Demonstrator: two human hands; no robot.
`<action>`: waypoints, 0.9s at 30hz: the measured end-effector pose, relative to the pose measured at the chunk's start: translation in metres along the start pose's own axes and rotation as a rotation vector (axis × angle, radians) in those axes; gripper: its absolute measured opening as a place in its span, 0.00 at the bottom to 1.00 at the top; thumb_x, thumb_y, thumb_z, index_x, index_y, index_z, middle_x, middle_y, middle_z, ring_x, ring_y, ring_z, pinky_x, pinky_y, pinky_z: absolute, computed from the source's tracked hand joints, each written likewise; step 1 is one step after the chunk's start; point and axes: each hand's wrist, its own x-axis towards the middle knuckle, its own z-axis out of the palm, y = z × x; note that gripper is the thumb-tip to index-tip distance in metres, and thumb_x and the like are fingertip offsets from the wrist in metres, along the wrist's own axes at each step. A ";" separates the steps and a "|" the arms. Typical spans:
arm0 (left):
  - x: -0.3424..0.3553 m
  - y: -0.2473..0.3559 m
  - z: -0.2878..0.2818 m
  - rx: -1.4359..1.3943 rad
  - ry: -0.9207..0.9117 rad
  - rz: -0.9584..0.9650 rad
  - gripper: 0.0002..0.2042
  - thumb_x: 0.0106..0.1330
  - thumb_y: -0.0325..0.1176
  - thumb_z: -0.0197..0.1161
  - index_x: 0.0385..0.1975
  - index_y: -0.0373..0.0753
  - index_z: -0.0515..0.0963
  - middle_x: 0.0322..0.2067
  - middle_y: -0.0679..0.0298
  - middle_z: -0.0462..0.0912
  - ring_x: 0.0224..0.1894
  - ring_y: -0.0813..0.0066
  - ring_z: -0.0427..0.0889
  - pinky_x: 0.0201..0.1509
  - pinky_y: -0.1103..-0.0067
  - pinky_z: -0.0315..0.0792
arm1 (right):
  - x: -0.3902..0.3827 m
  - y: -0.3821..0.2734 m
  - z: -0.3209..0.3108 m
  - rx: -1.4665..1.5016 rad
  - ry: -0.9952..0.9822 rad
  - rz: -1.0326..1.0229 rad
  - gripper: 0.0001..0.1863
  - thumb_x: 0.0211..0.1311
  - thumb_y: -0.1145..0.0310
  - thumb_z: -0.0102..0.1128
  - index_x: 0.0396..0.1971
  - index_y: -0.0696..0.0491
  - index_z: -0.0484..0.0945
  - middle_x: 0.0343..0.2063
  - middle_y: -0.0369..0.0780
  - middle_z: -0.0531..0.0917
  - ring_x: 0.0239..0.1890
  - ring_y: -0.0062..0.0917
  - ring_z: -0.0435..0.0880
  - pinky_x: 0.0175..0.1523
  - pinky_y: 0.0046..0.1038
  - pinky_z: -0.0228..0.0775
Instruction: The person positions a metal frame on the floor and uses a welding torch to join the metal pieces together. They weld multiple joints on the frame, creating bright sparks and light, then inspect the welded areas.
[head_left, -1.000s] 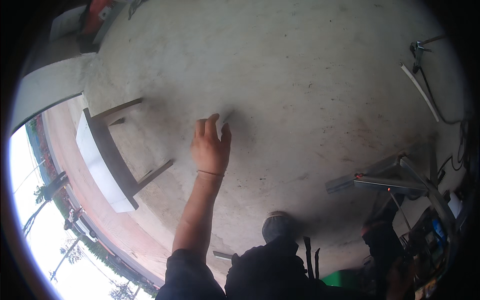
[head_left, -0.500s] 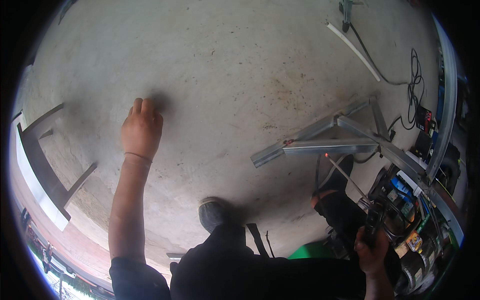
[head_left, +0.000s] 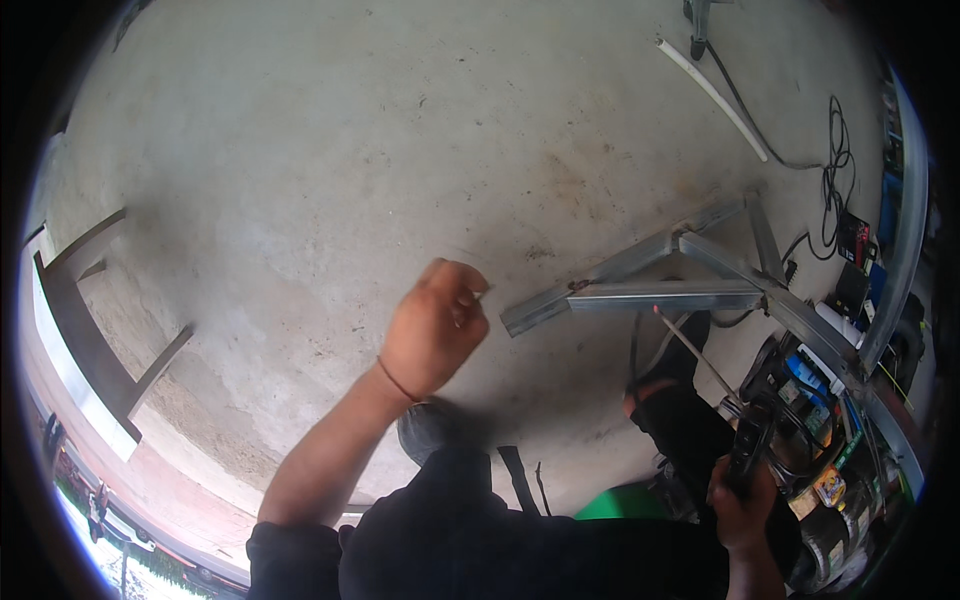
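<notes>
A concrete floor (head_left: 330, 150) fills the view. A welded steel frame (head_left: 650, 290) lies on it. Left of the frame, the left hand (head_left: 432, 328) hangs curled, fingertips pinching something thin I cannot identify. Below the frame, the right hand (head_left: 742, 492) grips a rod holder (head_left: 750, 440), its rod (head_left: 692, 350) slanting toward the frame. Cables (head_left: 835, 190) beyond the frame could likely trip a foot.
</notes>
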 end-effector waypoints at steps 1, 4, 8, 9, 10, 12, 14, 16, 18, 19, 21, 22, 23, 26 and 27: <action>0.002 -0.005 0.022 -0.032 -0.028 0.074 0.11 0.55 0.17 0.62 0.37 0.38 0.77 0.32 0.63 0.76 0.32 0.76 0.80 0.37 0.80 0.77 | 0.004 -0.003 0.001 0.014 -0.016 -0.005 0.24 0.60 0.53 0.67 0.41 0.59 0.73 0.20 0.34 0.76 0.18 0.13 0.72 0.24 0.17 0.62; 0.012 -0.012 0.066 0.168 0.009 0.089 0.08 0.55 0.21 0.60 0.34 0.39 0.75 0.33 0.55 0.76 0.31 0.56 0.82 0.36 0.66 0.78 | 0.005 -0.016 0.002 0.020 -0.051 0.007 0.25 0.61 0.52 0.67 0.42 0.60 0.73 0.20 0.34 0.76 0.19 0.13 0.72 0.24 0.17 0.62; 0.012 -0.010 0.091 0.356 -0.008 0.090 0.07 0.55 0.25 0.61 0.33 0.41 0.74 0.35 0.53 0.77 0.31 0.49 0.82 0.34 0.61 0.78 | 0.007 -0.018 0.005 0.005 -0.039 0.002 0.25 0.61 0.52 0.67 0.42 0.60 0.73 0.20 0.34 0.76 0.19 0.13 0.72 0.24 0.18 0.62; 0.012 -0.007 0.091 0.389 -0.025 0.094 0.07 0.55 0.26 0.61 0.33 0.41 0.75 0.35 0.54 0.77 0.30 0.50 0.82 0.33 0.61 0.78 | 0.008 -0.017 0.006 0.011 -0.033 0.000 0.25 0.61 0.52 0.67 0.42 0.60 0.73 0.20 0.34 0.76 0.19 0.13 0.72 0.24 0.18 0.62; 0.012 -0.005 0.092 0.422 -0.042 0.098 0.07 0.55 0.26 0.61 0.33 0.41 0.75 0.35 0.54 0.77 0.29 0.50 0.82 0.33 0.62 0.79 | 0.007 -0.016 0.007 0.016 -0.027 0.000 0.25 0.61 0.52 0.67 0.42 0.60 0.73 0.20 0.33 0.76 0.19 0.13 0.72 0.24 0.18 0.62; 0.010 -0.005 0.098 0.384 -0.038 0.111 0.07 0.56 0.26 0.61 0.33 0.42 0.75 0.34 0.55 0.77 0.28 0.50 0.82 0.32 0.61 0.79 | 0.007 -0.015 0.008 0.026 -0.015 -0.003 0.24 0.61 0.53 0.67 0.42 0.60 0.74 0.20 0.33 0.76 0.19 0.13 0.72 0.24 0.18 0.62; 0.010 -0.004 0.101 0.356 -0.017 0.140 0.07 0.56 0.27 0.61 0.34 0.42 0.76 0.34 0.56 0.76 0.28 0.51 0.82 0.31 0.62 0.79 | 0.009 -0.016 0.005 -0.001 -0.058 -0.010 0.24 0.61 0.54 0.66 0.42 0.60 0.74 0.20 0.33 0.76 0.19 0.13 0.72 0.25 0.18 0.62; 0.012 -0.002 0.105 0.335 0.017 0.184 0.07 0.57 0.28 0.62 0.35 0.42 0.76 0.34 0.56 0.76 0.27 0.52 0.82 0.31 0.62 0.79 | 0.008 -0.016 0.003 -0.020 -0.070 -0.008 0.24 0.61 0.54 0.66 0.43 0.60 0.74 0.21 0.34 0.76 0.19 0.13 0.72 0.25 0.18 0.62; 0.012 -0.003 0.108 0.366 0.013 0.178 0.08 0.57 0.29 0.63 0.37 0.42 0.77 0.34 0.57 0.76 0.28 0.53 0.82 0.31 0.63 0.79 | 0.007 -0.015 0.003 -0.027 -0.053 -0.004 0.24 0.61 0.54 0.66 0.44 0.60 0.73 0.21 0.34 0.76 0.19 0.13 0.72 0.25 0.18 0.61; 0.012 -0.003 0.109 0.382 0.012 0.175 0.09 0.57 0.30 0.64 0.37 0.42 0.77 0.34 0.57 0.76 0.29 0.53 0.83 0.32 0.63 0.79 | 0.006 -0.013 0.003 -0.037 -0.048 -0.009 0.24 0.61 0.55 0.66 0.44 0.61 0.73 0.21 0.34 0.76 0.19 0.13 0.72 0.25 0.18 0.62; 0.007 -0.001 0.100 0.368 0.030 0.165 0.10 0.56 0.31 0.65 0.38 0.42 0.77 0.35 0.58 0.76 0.30 0.55 0.83 0.32 0.64 0.79 | 0.005 -0.010 0.002 -0.055 -0.036 -0.017 0.25 0.61 0.55 0.66 0.44 0.61 0.73 0.21 0.34 0.76 0.19 0.12 0.72 0.25 0.17 0.62; 0.004 -0.001 0.096 0.362 0.037 0.161 0.11 0.56 0.31 0.66 0.38 0.41 0.77 0.35 0.59 0.76 0.31 0.56 0.83 0.32 0.65 0.79 | 0.004 -0.010 0.002 -0.053 -0.036 -0.018 0.24 0.61 0.55 0.66 0.45 0.61 0.73 0.21 0.34 0.76 0.19 0.12 0.72 0.25 0.17 0.62; 0.004 -0.004 0.093 0.384 0.042 0.186 0.10 0.56 0.31 0.67 0.37 0.42 0.76 0.35 0.59 0.75 0.31 0.57 0.83 0.32 0.66 0.79 | 0.005 -0.010 0.002 -0.051 -0.037 -0.018 0.24 0.61 0.56 0.67 0.45 0.61 0.73 0.21 0.34 0.76 0.19 0.12 0.72 0.26 0.18 0.62; 0.000 -0.010 0.090 0.457 0.063 0.279 0.10 0.56 0.32 0.67 0.35 0.42 0.75 0.33 0.61 0.74 0.32 0.61 0.82 0.31 0.68 0.78 | 0.005 -0.010 0.003 -0.040 -0.051 -0.010 0.24 0.61 0.57 0.67 0.45 0.61 0.73 0.22 0.34 0.76 0.20 0.12 0.72 0.27 0.18 0.63; 0.000 -0.010 0.091 0.483 0.072 0.326 0.09 0.55 0.32 0.67 0.34 0.43 0.75 0.32 0.62 0.73 0.31 0.62 0.81 0.31 0.69 0.77 | 0.006 -0.011 0.003 -0.038 -0.057 -0.007 0.24 0.61 0.57 0.67 0.46 0.61 0.73 0.22 0.34 0.76 0.20 0.12 0.72 0.27 0.18 0.63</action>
